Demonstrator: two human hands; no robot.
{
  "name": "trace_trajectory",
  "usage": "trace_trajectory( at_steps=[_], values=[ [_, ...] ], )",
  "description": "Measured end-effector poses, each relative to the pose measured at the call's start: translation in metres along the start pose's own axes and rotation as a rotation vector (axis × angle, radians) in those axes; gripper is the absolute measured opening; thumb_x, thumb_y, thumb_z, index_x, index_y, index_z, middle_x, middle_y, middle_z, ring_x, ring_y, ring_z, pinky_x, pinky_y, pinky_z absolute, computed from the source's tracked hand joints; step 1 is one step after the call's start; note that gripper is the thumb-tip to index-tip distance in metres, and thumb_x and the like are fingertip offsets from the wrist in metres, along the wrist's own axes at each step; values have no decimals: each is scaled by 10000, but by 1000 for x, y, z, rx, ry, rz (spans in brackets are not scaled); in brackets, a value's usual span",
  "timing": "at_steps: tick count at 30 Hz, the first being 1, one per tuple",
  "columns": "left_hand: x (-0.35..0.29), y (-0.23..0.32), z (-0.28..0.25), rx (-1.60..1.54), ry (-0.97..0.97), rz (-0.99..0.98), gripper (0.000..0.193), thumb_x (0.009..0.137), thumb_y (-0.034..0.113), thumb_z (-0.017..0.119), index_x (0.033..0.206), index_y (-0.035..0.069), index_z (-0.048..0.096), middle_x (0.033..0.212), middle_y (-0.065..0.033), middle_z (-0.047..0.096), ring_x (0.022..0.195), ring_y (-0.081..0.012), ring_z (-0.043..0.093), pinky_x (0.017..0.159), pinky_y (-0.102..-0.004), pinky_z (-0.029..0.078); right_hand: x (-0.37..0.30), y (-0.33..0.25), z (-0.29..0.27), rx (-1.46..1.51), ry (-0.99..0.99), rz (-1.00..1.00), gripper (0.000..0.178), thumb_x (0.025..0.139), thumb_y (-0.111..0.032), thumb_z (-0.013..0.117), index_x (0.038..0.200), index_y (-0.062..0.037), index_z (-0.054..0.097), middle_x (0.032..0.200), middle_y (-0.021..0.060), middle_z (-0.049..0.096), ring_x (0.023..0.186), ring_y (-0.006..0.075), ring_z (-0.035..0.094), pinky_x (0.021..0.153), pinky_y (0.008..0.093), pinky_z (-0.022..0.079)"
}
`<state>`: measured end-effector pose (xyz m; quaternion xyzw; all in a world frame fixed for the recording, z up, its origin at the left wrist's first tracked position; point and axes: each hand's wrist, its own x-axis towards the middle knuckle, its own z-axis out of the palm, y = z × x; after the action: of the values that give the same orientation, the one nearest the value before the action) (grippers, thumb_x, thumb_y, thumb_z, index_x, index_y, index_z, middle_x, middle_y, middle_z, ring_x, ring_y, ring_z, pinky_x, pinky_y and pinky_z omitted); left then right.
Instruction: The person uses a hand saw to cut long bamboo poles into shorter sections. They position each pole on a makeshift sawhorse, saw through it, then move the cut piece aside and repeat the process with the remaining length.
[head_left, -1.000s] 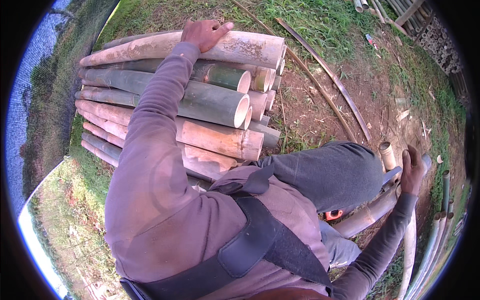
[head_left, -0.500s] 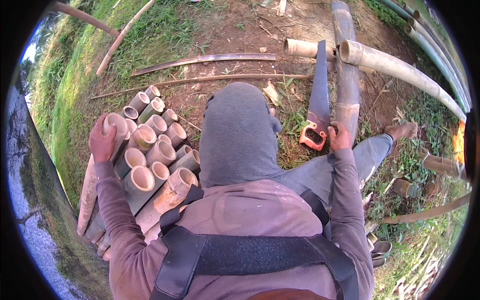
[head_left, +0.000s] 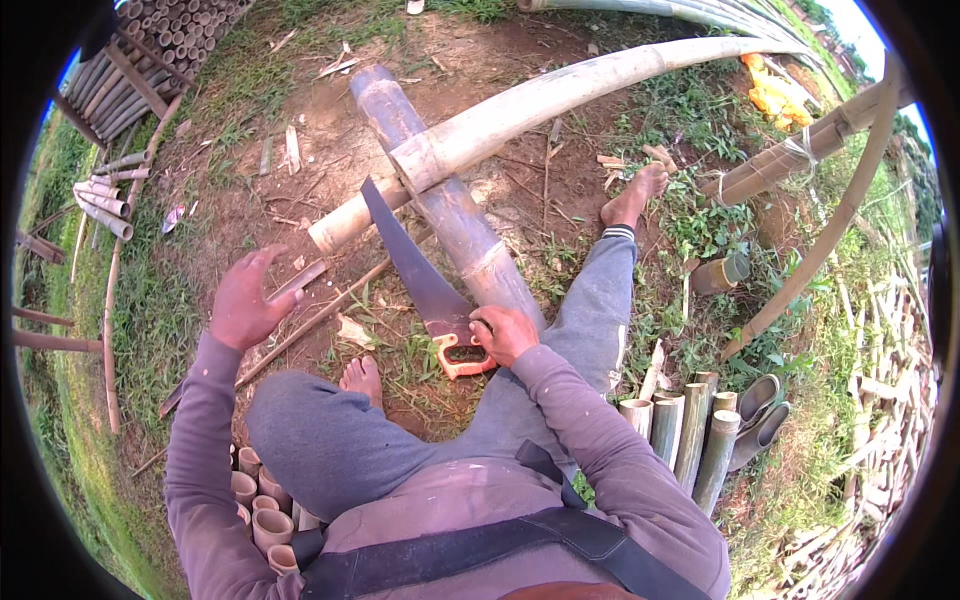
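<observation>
My left hand (head_left: 245, 300) hovers open, fingers spread, over bare ground beside a thin bamboo strip (head_left: 297, 281). My right hand (head_left: 503, 333) is clamped on the orange handle of the handsaw (head_left: 425, 285), whose blade lies against the thick bamboo pole (head_left: 455, 215) between my legs.

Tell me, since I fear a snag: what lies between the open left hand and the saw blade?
In the head view, a thin stick on bare dirt lies between left hand and saw blade.

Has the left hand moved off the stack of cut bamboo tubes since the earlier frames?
Yes. The left hand now hovers open over bare ground, ahead of the cut bamboo tubes it gripped before.
</observation>
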<state>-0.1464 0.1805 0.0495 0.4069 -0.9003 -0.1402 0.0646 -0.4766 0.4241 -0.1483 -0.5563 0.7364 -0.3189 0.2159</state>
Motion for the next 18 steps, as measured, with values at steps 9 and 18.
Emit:
trace_trajectory(
  at_steps=[9, 18],
  values=[
    [318, 190, 116, 175, -266, 36, 1282, 694, 562, 919, 1675, 85, 247, 1409, -258, 635, 1298, -409, 633, 1093, -484, 520, -8, 3, -2, -8, 39, -77, 198, 954, -263, 697, 1047, -91, 727, 944, 153, 741, 879, 393, 716, 784, 528, 554],
    [307, 109, 86, -150, -360, 183, 1295, 599, 462, 959, 1626, -22, 336, 1454, -273, 614, 1350, -395, 605, 1154, -433, 462, -2, 19, -11, 76, -54, 72, 240, 968, -299, 715, 1070, -85, 754, 968, 158, 753, 892, 358, 733, 784, 464, 563]
  ],
)
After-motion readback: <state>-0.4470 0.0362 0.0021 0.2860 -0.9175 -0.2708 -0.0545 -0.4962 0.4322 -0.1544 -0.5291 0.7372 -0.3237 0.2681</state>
